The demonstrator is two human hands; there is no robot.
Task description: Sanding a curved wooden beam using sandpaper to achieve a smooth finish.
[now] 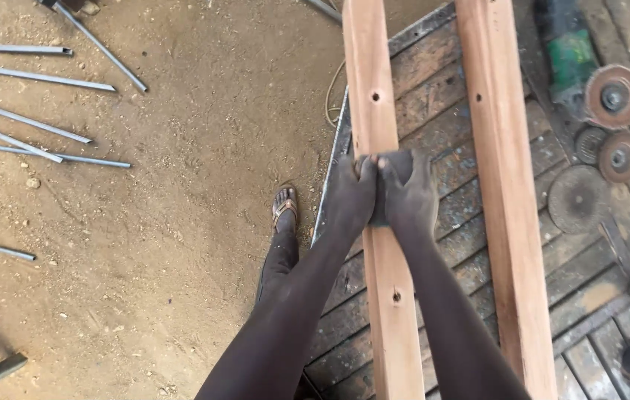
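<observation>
Smooth wood, worn planks, dull metal

Pale matt wooden beam [385,296] is laid on a rough weathered plank counter [448,81]; grey metal rods [33,78] are scattered on sandy floor [204,148].

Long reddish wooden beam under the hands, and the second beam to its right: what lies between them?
In the head view, only bare weathered grey planks of the workbench show between the left beam and the right beam.

sanding pad [396,167]: mostly hidden under both hands | planks [504,185]: cut off top and bottom | grinder [578,63]: body cut off at top edge
</observation>
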